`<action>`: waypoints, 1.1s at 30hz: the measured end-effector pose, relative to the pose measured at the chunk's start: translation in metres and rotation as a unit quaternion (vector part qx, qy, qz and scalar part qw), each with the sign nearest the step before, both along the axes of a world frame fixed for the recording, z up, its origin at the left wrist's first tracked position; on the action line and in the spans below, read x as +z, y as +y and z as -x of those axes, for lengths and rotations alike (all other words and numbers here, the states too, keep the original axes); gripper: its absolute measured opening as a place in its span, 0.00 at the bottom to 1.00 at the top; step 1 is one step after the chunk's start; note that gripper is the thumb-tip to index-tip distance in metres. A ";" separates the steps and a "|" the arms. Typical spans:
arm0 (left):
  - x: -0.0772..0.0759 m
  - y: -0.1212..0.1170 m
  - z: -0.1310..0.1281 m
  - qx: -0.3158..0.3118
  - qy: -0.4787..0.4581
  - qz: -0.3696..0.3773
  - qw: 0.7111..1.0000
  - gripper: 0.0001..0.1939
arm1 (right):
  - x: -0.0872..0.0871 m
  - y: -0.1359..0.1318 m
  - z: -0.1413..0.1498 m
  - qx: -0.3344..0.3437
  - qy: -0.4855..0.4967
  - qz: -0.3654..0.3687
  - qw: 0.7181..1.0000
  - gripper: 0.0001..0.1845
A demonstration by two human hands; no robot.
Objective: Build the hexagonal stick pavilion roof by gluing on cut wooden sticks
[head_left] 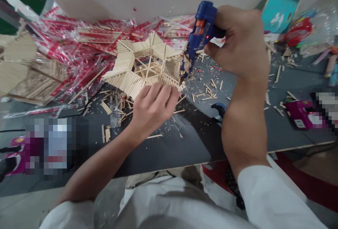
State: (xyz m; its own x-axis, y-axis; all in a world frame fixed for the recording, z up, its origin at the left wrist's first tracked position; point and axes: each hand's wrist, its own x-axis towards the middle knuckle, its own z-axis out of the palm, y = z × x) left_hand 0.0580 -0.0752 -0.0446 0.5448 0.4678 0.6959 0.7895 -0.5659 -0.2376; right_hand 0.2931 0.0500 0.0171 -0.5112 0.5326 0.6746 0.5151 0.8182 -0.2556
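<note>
A star-shaped model made of thin wooden sticks [144, 65] lies on a dark board [185, 141]. My right hand [237, 42] grips a blue glue gun [198, 35] with its nozzle pointing down at the model's right edge. My left hand [153, 106] rests at the model's near edge, fingers curled and pinched together against the sticks; what they hold, if anything, is hidden.
Red-and-clear plastic wrappers [74, 42] are piled behind and left of the model, beside other stick panels [21, 63]. Loose stick offcuts [208, 91] litter the board. A purple device [301, 114] sits at the right, a teal box [281, 11] at the back right.
</note>
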 end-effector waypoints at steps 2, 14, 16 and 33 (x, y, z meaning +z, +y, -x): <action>0.000 0.000 0.000 0.001 0.001 -0.006 1.000 0.02 | 0.000 -0.001 0.000 -0.009 -0.005 -0.001 1.000 0.10; 0.001 0.000 0.000 0.001 0.002 -0.019 1.000 0.04 | 0.012 -0.010 0.000 -0.094 -0.074 0.030 0.992 0.10; 0.001 0.000 0.000 0.001 0.003 -0.017 1.000 0.04 | 0.011 -0.010 0.001 -0.089 -0.071 0.029 0.993 0.10; -0.002 -0.001 0.001 0.003 -0.006 0.003 1.000 0.06 | 0.008 -0.010 0.003 -0.086 -0.055 0.023 0.995 0.10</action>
